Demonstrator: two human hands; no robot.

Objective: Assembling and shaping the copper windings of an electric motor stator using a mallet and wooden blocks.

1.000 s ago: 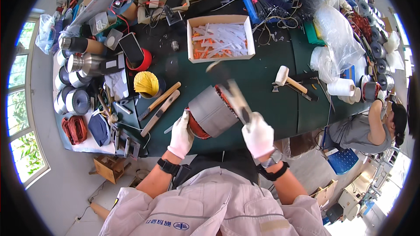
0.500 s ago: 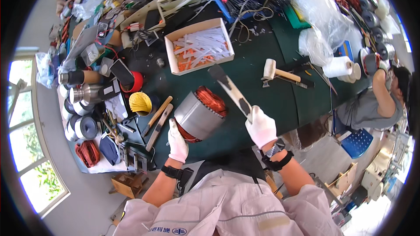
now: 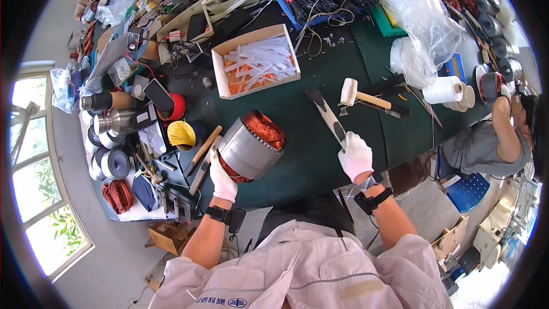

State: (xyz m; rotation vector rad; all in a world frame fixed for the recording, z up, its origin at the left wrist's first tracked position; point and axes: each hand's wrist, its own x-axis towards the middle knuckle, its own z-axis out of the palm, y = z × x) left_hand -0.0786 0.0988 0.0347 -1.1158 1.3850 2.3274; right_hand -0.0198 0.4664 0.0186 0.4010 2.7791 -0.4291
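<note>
A motor stator [image 3: 245, 150], a grey metal cylinder with copper windings bulging from both ends, lies tilted at the middle of the bench. My left hand [image 3: 223, 182], in a white glove, grips its lower left side; part of the fingers is hidden by the stator. To the right, apart from the stator, my gloved right hand [image 3: 355, 157] is closed round the near end of a flat stick [image 3: 328, 115], pale with dark patches and a dark far end. Just left of the stator lie wooden-handled tools [image 3: 205, 151]. A mallet [image 3: 363, 96] with a pale head rests beyond my right hand.
An open carton [image 3: 257, 87] of white and orange strips sits behind the stator. Yellow sticks fill a cup [image 3: 191, 136] at the left, near steel bottles [image 3: 123, 119]. White thread spools [image 3: 443, 91] and clear plastic bags stand at the right. A person [image 3: 492, 137] works beyond them.
My right hand and the flat stick have moved right, away from the stator. The stator and my left hand have shifted slightly left, with more of the upper copper windings showing.
</note>
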